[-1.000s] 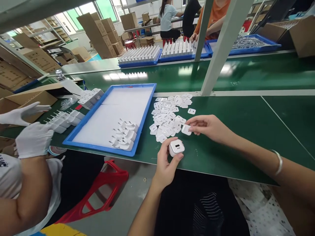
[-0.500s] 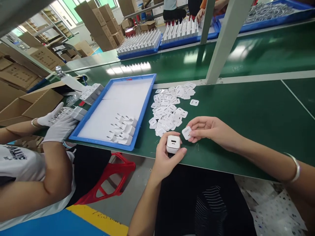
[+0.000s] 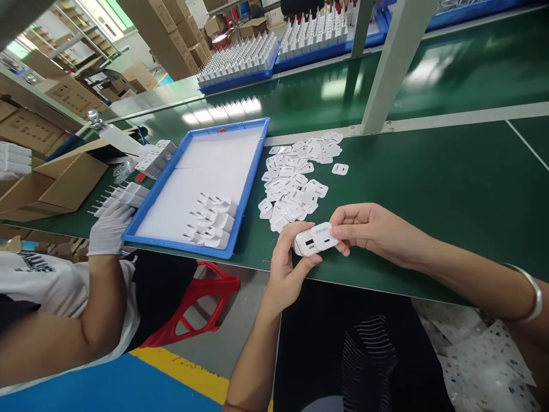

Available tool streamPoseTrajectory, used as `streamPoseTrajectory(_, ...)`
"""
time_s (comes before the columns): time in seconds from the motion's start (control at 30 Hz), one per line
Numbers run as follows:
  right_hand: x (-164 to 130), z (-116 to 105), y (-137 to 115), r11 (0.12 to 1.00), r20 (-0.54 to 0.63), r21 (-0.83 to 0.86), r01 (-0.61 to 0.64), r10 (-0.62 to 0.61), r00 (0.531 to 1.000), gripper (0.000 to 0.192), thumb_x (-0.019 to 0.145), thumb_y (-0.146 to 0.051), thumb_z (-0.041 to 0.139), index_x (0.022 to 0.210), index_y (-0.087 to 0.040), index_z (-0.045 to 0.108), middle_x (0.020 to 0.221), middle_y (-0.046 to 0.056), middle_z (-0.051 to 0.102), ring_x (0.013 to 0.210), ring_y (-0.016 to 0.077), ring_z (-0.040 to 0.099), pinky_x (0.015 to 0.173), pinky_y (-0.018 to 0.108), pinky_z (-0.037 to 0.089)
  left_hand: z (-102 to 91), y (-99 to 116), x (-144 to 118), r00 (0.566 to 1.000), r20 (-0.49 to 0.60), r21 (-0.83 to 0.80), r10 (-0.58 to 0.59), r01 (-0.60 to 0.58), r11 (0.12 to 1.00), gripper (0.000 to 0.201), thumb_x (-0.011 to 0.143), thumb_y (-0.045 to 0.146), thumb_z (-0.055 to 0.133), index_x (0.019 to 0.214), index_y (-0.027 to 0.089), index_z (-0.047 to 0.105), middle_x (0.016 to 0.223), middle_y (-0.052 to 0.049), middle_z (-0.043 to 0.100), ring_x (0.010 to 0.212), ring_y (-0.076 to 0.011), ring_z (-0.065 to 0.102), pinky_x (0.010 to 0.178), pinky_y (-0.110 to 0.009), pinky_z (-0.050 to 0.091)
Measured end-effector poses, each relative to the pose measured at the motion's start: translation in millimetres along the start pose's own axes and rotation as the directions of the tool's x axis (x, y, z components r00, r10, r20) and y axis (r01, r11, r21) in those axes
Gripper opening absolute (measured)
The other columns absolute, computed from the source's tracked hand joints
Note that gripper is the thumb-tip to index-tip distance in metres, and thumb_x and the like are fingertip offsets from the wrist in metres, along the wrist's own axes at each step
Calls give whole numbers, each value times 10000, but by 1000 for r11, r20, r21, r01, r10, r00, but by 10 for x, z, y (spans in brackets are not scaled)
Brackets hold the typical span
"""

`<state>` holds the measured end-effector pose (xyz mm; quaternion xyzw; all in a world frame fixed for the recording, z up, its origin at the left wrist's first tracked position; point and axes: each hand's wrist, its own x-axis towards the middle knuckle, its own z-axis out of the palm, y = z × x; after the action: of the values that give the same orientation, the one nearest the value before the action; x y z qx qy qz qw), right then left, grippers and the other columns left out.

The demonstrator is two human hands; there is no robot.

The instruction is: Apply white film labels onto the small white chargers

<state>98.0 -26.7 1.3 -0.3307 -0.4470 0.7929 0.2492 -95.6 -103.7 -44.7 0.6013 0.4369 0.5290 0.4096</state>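
Between thumb and fingers, my left hand (image 3: 286, 269) grips a white USB charger (image 3: 303, 245), its port face turned up. My right hand (image 3: 364, 232) pinches a small white cover plate (image 3: 325, 236) with a slot in it. The plate overlaps the right part of the charger's port face; whether the two touch I cannot tell. Just behind my hands lies a loose pile of similar white plates (image 3: 291, 191), and one single plate (image 3: 340, 169) sits apart to its right.
Left of the pile is a blue-rimmed tray (image 3: 235, 243) holding several white plug chargers (image 3: 217, 220). A co-worker's gloved hand (image 3: 107, 229) rests by a row of chargers (image 3: 131, 194). A metal post (image 3: 388, 74) rises at the bench's back. Charger-filled trays (image 3: 240, 86) stand behind.
My right hand has brought the plate left onto or over the charger's face, and the charger has tilted. One of the co-worker's hands has moved away from the row of chargers.
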Motion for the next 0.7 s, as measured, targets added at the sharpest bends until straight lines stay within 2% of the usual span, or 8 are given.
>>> streamPoseTrajectory(0.13, 2, 31, 15, 999, -26, -39, -9, 8, 1000, 203, 704, -329, 861, 709, -188, 714, 608, 7, 645, 568, 123, 577, 591, 279, 469, 3, 9, 12, 1000, 20, 69, -11, 9, 998, 423, 884, 330, 690, 1295, 303, 594, 1227, -81, 620, 1127, -266, 577, 955, -393, 468)
streamPoseTrajectory(0.43, -46, 85, 10, 995, -33, -93, 28, -31, 999, 219, 730, -368, 848, 720, -186, 728, 610, 11, 643, 578, 122, 576, 617, 273, 482, 31, 33, 36, 997, 26, 105, 67, -70, 992, 445, 861, 232, 724, 1286, 282, 603, 1218, -66, 623, 1121, -222, 560, 976, -361, 461)
streamPoseTrajectory(0.7, -47, 90, -5, 993, -22, -117, 23, -26, 999, 146, 757, -276, 836, 723, -181, 731, 617, -5, 640, 598, 96, 568, 647, 231, 448, 36, 37, 44, 995, 32, 123, 99, -102, 987, 463, 842, 214, 745, 1281, 271, 610, 1214, -67, 627, 1112, -212, 564, 979, -356, 473)
